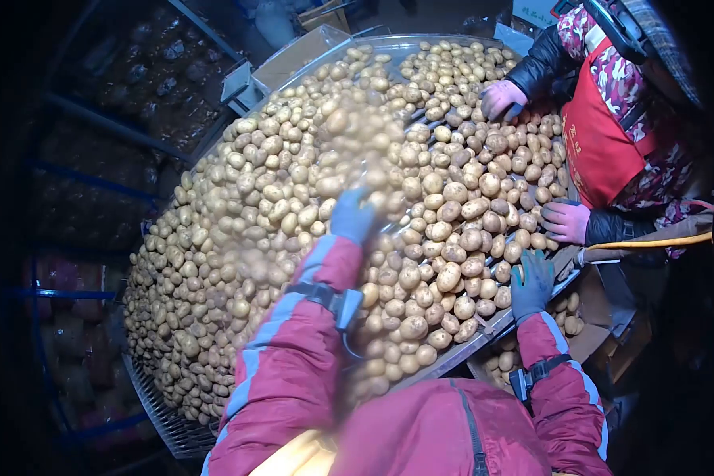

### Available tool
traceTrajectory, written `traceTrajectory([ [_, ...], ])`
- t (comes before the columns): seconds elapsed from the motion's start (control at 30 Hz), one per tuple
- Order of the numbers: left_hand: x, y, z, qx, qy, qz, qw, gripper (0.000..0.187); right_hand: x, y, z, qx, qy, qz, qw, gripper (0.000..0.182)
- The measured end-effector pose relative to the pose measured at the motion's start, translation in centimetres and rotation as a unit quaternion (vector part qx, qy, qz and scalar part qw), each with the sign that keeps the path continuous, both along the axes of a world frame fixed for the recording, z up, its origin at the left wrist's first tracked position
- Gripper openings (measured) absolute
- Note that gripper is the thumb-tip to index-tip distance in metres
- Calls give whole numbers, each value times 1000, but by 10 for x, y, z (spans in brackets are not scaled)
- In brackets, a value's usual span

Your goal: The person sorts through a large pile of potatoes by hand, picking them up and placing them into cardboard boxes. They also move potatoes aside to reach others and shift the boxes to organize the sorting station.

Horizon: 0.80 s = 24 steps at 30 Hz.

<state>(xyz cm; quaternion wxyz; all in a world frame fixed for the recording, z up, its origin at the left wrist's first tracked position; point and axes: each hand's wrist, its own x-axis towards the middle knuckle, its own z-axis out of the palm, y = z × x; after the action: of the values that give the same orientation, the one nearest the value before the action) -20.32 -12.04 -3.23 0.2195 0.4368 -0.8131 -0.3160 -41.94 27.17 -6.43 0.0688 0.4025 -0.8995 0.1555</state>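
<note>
Many potatoes point(278, 174) cover a large table with a metal rim point(452, 355). My left hand point(353, 214), in a blue glove, reaches over the middle of the pile; its fingers are blurred, and whether they hold a potato is unclear. At the near right rim, my right hand point(532, 284), in a blue-grey glove, lies over the edge with its fingers spread beside the potatoes and nothing visible in its grip. Straps with small devices circle both my sleeves.
A co-worker in a red apron point(599, 135) stands at the right, pink-gloved hands point(565, 221) on the potatoes. An orange cable point(650, 242) runs near my right hand. Cardboard boxes point(297, 59) stand behind the table, others at lower right. A metal grate point(166, 412) is at lower left.
</note>
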Motion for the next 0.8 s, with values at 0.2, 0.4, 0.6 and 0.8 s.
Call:
traceTrajectory([
  [0.2,1,28,26,262,25,-65,963,39,0,-2,3,-4,-16,5,1000,44],
  [0.4,-2,-35,64,271,20,62,960,26,-3,1,-1,-11,-19,10,1000,42],
  [0.6,-33,-158,43,-10,-58,49,997,35,2,-6,15,1,-55,3,999,42],
  [0.8,-98,-222,17,48,-97,40,993,63,3,-16,31,44,-83,-13,995,42],
])
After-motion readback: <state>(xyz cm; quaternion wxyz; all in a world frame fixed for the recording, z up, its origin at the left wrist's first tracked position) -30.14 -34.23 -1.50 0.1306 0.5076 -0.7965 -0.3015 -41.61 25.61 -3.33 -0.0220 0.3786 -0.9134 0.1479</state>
